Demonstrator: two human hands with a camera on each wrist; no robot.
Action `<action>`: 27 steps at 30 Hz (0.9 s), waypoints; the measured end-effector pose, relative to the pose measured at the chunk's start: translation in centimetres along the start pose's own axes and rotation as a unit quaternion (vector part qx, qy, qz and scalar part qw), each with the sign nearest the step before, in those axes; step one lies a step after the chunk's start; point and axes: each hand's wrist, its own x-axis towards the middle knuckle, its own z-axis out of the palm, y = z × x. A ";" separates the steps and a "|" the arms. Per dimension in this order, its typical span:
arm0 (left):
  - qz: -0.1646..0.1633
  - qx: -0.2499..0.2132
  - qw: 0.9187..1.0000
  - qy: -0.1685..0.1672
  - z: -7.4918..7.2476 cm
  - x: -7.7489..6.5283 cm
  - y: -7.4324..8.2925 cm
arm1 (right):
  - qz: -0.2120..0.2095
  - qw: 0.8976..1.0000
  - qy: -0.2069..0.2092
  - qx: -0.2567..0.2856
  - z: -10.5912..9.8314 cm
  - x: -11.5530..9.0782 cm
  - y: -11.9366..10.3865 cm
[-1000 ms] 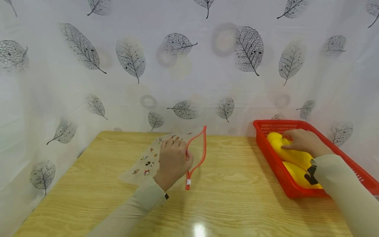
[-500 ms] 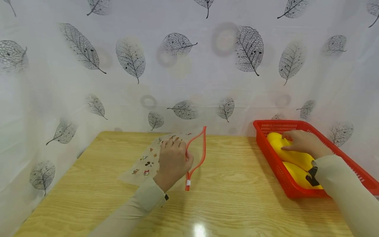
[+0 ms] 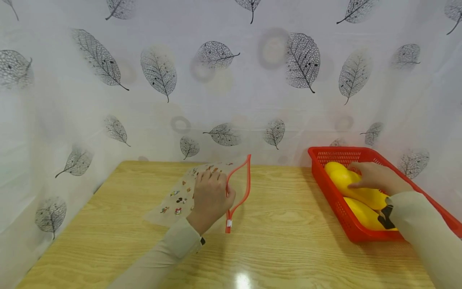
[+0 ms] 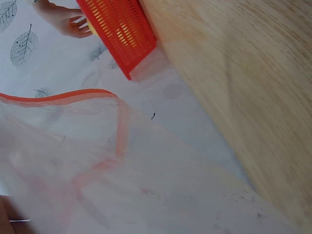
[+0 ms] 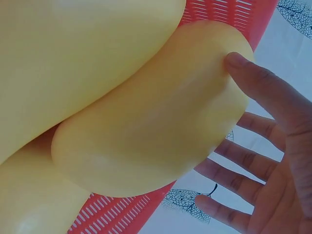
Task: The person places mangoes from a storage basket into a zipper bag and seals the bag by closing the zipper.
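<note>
In the head view, my left hand (image 3: 213, 196) holds a see-through zip bag (image 3: 177, 206) with small printed figures near its mouth. The bag's red zip edge (image 3: 249, 176) gapes, with a white slider (image 3: 229, 223) at the near end. My right hand (image 3: 377, 176) is over several smooth yellow, mango-like fruits (image 3: 337, 180) in a red basket (image 3: 332, 204). In the right wrist view, my thumb (image 5: 263, 80) lies against the end of one fruit (image 5: 151, 122). The other fingers stretch out loosely, some passing behind it. In the left wrist view, the bag (image 4: 161, 180) fills the foreground.
The basket stands at the right side of a wood-grain table (image 3: 288, 249). A white curtain with leaf prints (image 3: 231, 88) hangs behind the table and along the left side.
My right hand has shifted slightly right over the fruits, showing more yellow surface. My left hand and the bag stay in place.
</note>
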 end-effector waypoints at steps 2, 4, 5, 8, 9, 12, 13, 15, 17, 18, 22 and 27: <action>-0.001 0.000 1.000 -0.001 0.0 0.0 0.0 | 0.000 1.000 -0.002 0.002 0.0 -0.1 0.0; -0.001 0.000 1.000 -0.003 -0.1 0.0 0.0 | -0.003 1.000 -0.004 0.005 0.0 -0.1 -0.1; -0.002 -0.002 1.000 -0.004 -0.1 0.0 0.0 | -0.005 1.000 -0.005 0.005 -0.1 -0.2 -0.1; -0.005 -0.004 1.000 -0.006 -0.1 0.0 0.1 | -0.008 1.000 -0.004 0.005 -0.2 -0.2 -0.2; -0.005 -0.004 1.000 -0.006 -0.1 0.0 0.1 | -0.009 1.000 -0.004 0.006 -0.1 -0.1 -0.1; -0.005 -0.001 1.000 -0.005 -0.1 0.0 0.1 | -0.007 1.000 -0.010 0.013 0.0 -0.1 0.1; -0.005 0.000 1.000 -0.005 -0.1 0.0 0.1 | -0.006 1.000 -0.013 0.015 0.1 -0.1 0.2; -0.005 0.000 1.000 -0.006 -0.1 0.0 0.1 | -0.002 0.999 -0.020 0.025 0.1 -0.2 0.2; -0.006 -0.001 1.000 -0.008 0.0 0.0 0.1 | -0.001 0.999 -0.023 0.031 0.2 -0.2 0.2; -0.006 -0.003 1.000 -0.009 0.0 0.0 0.1 | -0.002 0.999 -0.024 0.034 0.2 -0.2 0.1; -0.004 -0.003 1.000 -0.012 -0.1 0.0 0.1 | -0.007 0.999 -0.027 0.035 0.3 -0.2 -0.2; -0.003 -0.003 1.000 -0.012 -0.1 0.0 0.2 | -0.002 0.999 -0.041 0.035 0.4 -0.2 -0.3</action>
